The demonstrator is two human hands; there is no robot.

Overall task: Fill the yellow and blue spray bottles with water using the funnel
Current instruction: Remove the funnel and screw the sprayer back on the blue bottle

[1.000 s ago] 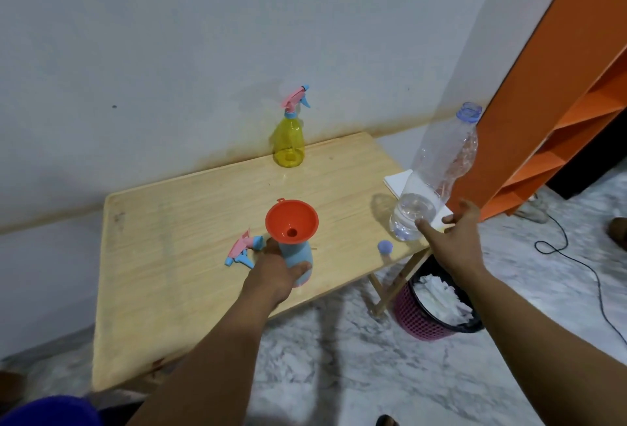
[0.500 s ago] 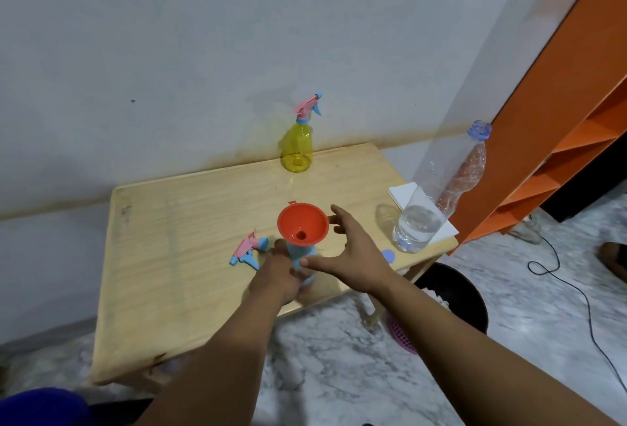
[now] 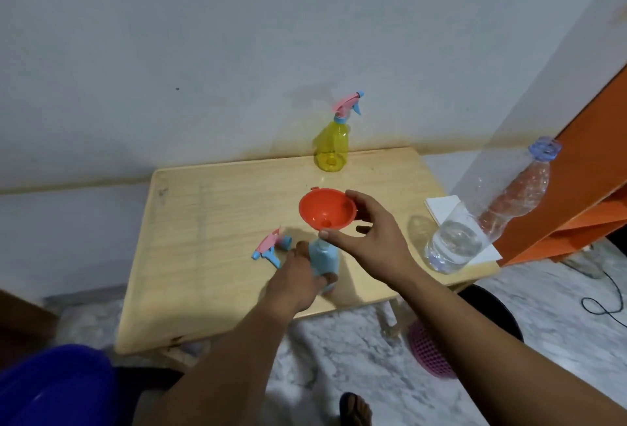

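Note:
The blue spray bottle [image 3: 324, 257] stands near the front edge of the wooden table [image 3: 210, 249], and my left hand [image 3: 298, 278] grips its body. An orange funnel [image 3: 327, 210] sits tilted above the bottle's neck. My right hand [image 3: 369, 237] holds the funnel, fingers on its rim and thumb under the bowl. The pink and blue spray head [image 3: 271, 246] lies on the table left of the bottle. At the table's back by the wall stands the yellow spray bottle [image 3: 332, 149] with its spray head on. A clear water bottle [image 3: 481, 218], partly filled, stands at the right edge.
White paper [image 3: 441, 208] lies under the water bottle at the right edge. A pink waste basket [image 3: 437, 354] stands on the marble floor below the table's right side. Orange shelving [image 3: 593, 161] rises at the right. A blue tub [image 3: 54, 388] sits at the lower left.
My right hand left the water bottle standing at the table's right edge, crossed to the funnel and took hold of it. The funnel has tipped and lifted off the neck.

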